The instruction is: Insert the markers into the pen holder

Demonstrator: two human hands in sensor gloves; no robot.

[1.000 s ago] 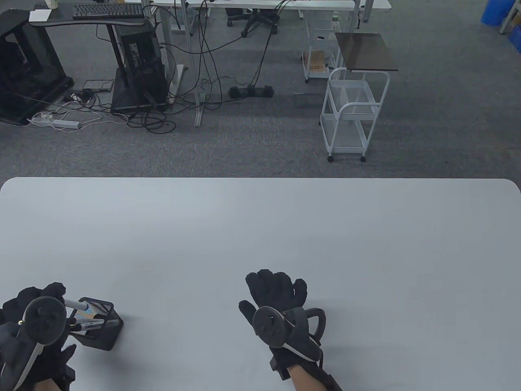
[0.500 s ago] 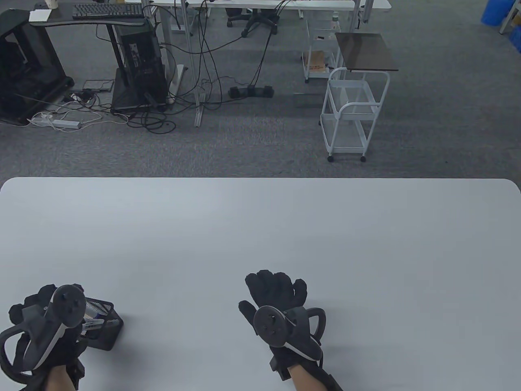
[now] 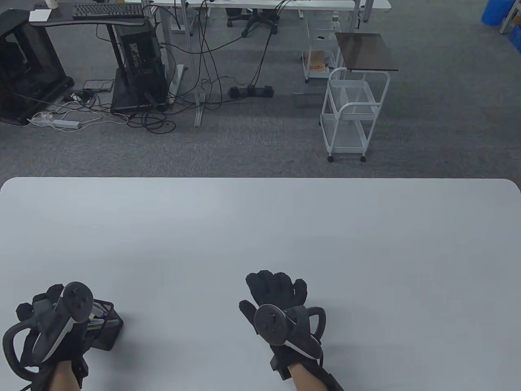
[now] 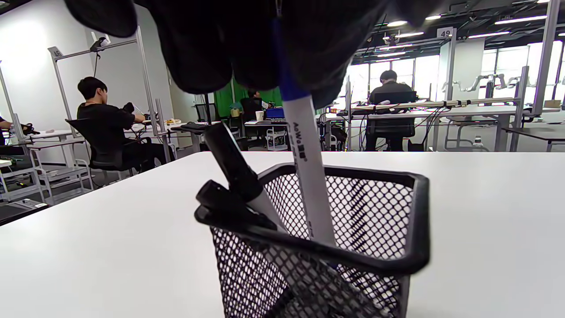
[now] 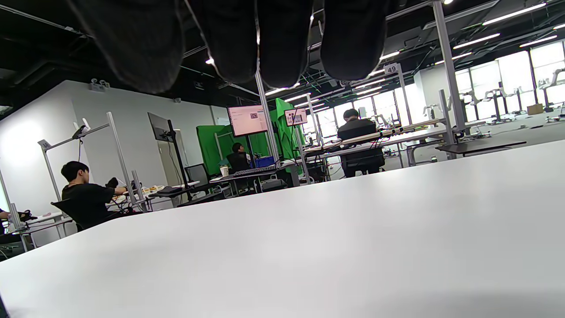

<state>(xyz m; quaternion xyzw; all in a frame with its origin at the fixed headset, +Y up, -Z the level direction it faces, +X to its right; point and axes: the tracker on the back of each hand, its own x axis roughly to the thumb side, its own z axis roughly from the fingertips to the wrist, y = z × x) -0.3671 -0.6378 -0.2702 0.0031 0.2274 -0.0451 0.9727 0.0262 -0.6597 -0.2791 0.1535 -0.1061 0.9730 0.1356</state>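
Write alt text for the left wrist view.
A gloved left hand lowers a blue-capped white marker into a black mesh pen holder on a white table. Two black-capped markers already lean inside it.

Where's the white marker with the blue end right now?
In the left wrist view, the blue-ended marker stands almost upright inside the mesh pen holder, right of two black-capped markers. The left hand grips its top.

High table view looking down, wrist views low, level, close, all sharing the table (image 3: 260, 228).
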